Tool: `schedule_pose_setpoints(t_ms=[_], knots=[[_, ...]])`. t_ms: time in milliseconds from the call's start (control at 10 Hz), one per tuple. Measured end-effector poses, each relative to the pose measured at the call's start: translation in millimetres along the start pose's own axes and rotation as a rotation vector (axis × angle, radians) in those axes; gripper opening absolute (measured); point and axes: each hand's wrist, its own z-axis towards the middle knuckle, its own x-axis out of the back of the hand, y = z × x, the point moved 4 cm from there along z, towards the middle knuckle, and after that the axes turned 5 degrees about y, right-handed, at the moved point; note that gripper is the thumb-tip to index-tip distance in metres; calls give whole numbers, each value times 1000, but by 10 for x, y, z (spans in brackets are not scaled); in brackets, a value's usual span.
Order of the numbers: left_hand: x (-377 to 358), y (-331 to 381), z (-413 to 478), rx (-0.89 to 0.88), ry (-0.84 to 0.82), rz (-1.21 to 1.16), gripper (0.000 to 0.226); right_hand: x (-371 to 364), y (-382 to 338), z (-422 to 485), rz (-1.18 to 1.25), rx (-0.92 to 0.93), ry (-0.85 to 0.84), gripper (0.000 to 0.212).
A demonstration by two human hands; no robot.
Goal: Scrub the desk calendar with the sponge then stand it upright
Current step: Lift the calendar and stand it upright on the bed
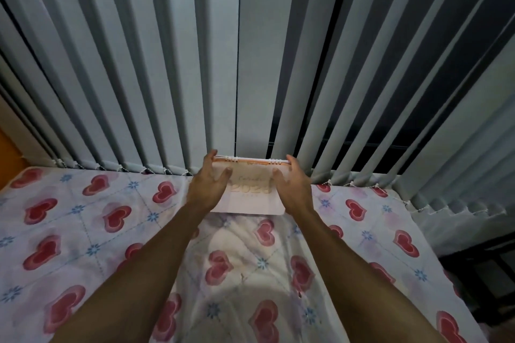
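Desk calendar between both hands

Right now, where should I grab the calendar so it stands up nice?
Grab the calendar by its two short side edges, near the top by the spiral rings, one hand from each side. That is how the left hand and right hand hold it. It is wide and thin, so side holds keep it level while its bottom settles on the bed.

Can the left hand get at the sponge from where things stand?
Probably not: no sponge shows anywhere, and the left hand already grips the desk calendar with the right hand.
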Motion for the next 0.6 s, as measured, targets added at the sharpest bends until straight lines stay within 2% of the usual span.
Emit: schedule_pose_setpoints(t_ms=[400, 500, 600], knots=[[-124, -194, 124, 24, -128, -17, 66, -168, 120, 74, -49, 36, -67, 61], [-123, -165, 172, 18, -219, 93, 68, -161, 96, 56, -97, 28, -117, 66], [-28, -67, 237, 12, -209, 405, 71, -89, -13, 49, -190, -20, -159, 66]])
